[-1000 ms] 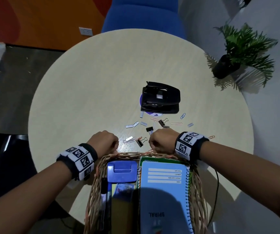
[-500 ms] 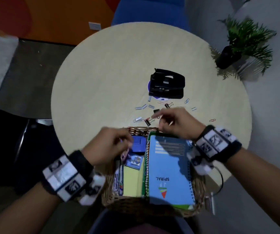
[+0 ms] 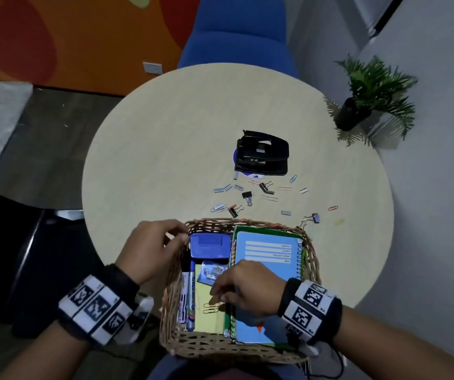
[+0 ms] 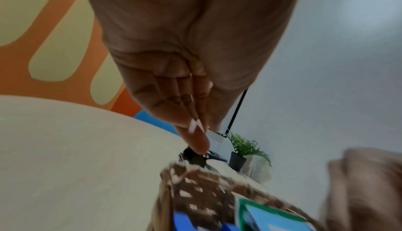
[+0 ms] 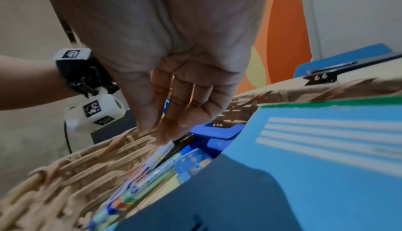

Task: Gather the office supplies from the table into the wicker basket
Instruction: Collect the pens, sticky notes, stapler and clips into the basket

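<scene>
The wicker basket (image 3: 220, 348) sits at the table's near edge. It holds a blue spiral notebook (image 3: 268, 256), a blue box (image 3: 209, 245), markers (image 3: 190, 297) and a yellow pad. My right hand (image 3: 217, 296) (image 5: 165, 135) is inside the basket. Its fingers point down, nearly straight, just over two paper clips (image 3: 212, 308) lying on the pad. My left hand (image 3: 182, 233) (image 4: 202, 142) is at the basket's far-left corner, fingers and thumb close together, with nothing seen between them. On the table are a black hole punch (image 3: 261, 157), binder clips (image 3: 232, 211), staple strips (image 3: 223, 189) and loose paper clips (image 3: 332, 208).
The round beige table (image 3: 151, 149) has bare surface to the left and beyond the punch. A blue chair (image 3: 234, 37) stands behind it and a potted plant (image 3: 368, 97) on the floor to the right. A dark chair (image 3: 28, 256) is at my left.
My right hand came off the table, where it was at the clips, and is now inside the basket over the pad. My left hand shifted to the basket's far-left corner.
</scene>
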The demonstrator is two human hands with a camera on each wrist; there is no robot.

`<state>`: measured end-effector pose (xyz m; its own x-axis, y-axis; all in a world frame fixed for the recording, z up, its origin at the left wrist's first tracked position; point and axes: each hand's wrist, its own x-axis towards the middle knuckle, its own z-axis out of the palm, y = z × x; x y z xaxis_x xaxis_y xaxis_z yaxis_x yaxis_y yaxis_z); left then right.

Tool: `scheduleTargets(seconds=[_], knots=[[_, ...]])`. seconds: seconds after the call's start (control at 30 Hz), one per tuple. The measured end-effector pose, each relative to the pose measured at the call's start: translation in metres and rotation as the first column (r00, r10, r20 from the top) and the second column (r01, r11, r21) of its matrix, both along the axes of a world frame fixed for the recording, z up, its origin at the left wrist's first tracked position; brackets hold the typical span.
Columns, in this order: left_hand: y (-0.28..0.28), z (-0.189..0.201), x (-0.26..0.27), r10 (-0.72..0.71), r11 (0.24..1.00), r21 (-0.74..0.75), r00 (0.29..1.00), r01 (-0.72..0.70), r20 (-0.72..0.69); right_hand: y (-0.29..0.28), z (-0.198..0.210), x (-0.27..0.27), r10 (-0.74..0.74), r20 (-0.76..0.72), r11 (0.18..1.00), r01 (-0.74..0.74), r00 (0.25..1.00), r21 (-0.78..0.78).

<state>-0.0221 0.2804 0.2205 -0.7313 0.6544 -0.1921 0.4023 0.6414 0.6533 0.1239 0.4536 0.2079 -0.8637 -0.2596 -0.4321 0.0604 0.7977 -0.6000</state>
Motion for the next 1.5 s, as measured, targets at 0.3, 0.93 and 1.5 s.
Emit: scheduleTargets(seconds=[0.3, 0.93, 1.5], knots=[[0.094, -0.019, -0.101, -0.288, 0.910, -0.300, 0.957, 0.287, 0.044, 0.156, -0.004, 0.021, -0.500, -0.345, 0.789, 0.582, 0.795, 0.198], [0.183, -0.079, -0.092, -0.518, 0.664, -0.586, 0.851, 0.464, 0.088, 0.229, -0.084, 0.014, -0.575, -0.246, 0.710, 0.625, 0.780, 0.324], [0.081, -0.008, -0.091, -0.142, 0.985, -0.083, 0.984, 0.151, 0.104, 0.076, 0.026, 0.004, -0.277, -0.230, 0.960, 0.279, 0.933, -0.021]])
